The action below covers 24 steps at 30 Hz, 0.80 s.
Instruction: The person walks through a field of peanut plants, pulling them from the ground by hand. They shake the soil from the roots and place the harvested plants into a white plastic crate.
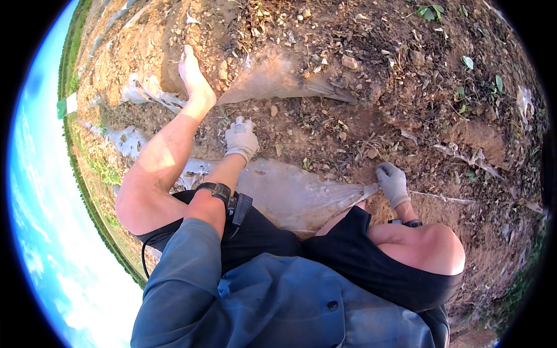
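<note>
My left hand (241,140), in a pale work glove, is low over the soil between my legs. Its fingers are curled, and what they hold, if anything, is hidden. A dusty, translucent sheet of plastic film (284,188) lies along the ground just below it. The film narrows in creases toward my right hand (393,183), also gloved, which is closed at the sheet's gathered end close to the dirt. My right fingertips are partly hidden from view.
Another strip of plastic film (278,81) is half buried beyond my left hand. Torn film scraps (525,103), stones (349,62), dry leaves and a green plant (430,11) are scattered over the soil. My bare left foot (194,75) rests on the ground.
</note>
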Tool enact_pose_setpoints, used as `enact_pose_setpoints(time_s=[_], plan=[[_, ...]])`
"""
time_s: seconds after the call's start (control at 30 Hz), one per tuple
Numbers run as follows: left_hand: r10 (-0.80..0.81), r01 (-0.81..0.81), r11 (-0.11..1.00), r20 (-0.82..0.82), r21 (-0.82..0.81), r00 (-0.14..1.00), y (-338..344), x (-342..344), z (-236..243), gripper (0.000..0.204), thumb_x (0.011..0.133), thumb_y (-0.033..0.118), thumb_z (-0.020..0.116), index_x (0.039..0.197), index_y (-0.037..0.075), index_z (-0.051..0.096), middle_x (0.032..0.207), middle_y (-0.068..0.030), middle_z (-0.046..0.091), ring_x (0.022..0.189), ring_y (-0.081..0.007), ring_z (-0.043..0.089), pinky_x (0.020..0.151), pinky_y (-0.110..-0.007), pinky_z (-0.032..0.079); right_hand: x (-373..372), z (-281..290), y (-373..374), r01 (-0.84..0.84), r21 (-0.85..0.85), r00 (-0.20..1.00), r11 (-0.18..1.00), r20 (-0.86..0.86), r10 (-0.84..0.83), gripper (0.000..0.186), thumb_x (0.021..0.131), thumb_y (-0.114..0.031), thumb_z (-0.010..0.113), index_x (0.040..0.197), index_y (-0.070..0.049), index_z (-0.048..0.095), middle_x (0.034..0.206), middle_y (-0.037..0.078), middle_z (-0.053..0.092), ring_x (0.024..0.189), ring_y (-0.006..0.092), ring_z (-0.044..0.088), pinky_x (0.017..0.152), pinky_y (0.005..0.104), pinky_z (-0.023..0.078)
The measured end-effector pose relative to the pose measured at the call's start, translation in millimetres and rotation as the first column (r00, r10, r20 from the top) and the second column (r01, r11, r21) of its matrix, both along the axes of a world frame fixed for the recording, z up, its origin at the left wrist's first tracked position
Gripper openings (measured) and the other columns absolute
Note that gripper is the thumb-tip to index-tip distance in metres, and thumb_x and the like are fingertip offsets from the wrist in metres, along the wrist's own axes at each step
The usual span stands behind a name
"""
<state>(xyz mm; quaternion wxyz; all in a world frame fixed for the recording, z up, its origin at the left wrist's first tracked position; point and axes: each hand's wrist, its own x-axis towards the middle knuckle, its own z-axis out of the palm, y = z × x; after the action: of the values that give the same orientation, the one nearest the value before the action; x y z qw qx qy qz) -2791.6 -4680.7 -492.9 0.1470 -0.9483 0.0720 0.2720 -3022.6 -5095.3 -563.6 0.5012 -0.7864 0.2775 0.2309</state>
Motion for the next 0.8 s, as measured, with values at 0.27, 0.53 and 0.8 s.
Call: enact_pose_setpoints(time_s=[0.27, 0.53, 0.8], plan=[[-0.162, 0.129, 0.887, -0.037, -0.444, 0.986, -82.4, -65.1, -20.4, 0.038, 0.084, 0.015, 0.066, 0.122, 0.01, 0.062, 0.133, -0.0136, 0.057, 0.105, -0.0348, 0.066, 0.086, -0.048, 0.054, -8.0, 6.4, -0.9, 0.08, 0.017, 0.997, 0.997, 0.013, -0.08, 0.021, 0.09, -0.014, 0.065, 0.107, -0.003, 0.072, 0.086, 0.014, 0.074, 0.078, 0.0207, 0.071, 0.075, 0.033, 0.055], [-0.512, 0.557, 0.516, 0.287, -0.65, 0.809, -169.8, -64.4, 1.9, 0.041, 0.082, 0.012, 0.067, 0.123, 0.007, 0.063, 0.139, -0.0144, 0.053, 0.126, -0.035, 0.053, 0.105, -0.045, 0.044, -4.7, 8.8, -16.4, 0.182, -0.035, 0.982, 0.983, 0.065, -0.18, 0.032, 0.092, -0.012, 0.066, 0.121, -0.002, 0.067, 0.091, 0.011, 0.072, 0.079, 0.0151, 0.066, 0.075, 0.0306, 0.054], [0.527, -0.093, 0.666, 0.378, -0.74, 0.761, -75.9, -23.6, -25.5, 0.017, 0.086, 0.003, 0.062, 0.101, 0.004, 0.069, 0.111, -0.0166, 0.067, 0.102, -0.0367, 0.066, 0.089, -0.044, 0.053, -15.7, 2.2, -15.0, 0.13, -0.053, 0.992, 0.99, 0.002, -0.13, 0.032, 0.091, -0.012, 0.066, 0.121, 0.0, 0.067, 0.09, 0.012, 0.072, 0.08, 0.0156, 0.066, 0.075, 0.0313, 0.053]])
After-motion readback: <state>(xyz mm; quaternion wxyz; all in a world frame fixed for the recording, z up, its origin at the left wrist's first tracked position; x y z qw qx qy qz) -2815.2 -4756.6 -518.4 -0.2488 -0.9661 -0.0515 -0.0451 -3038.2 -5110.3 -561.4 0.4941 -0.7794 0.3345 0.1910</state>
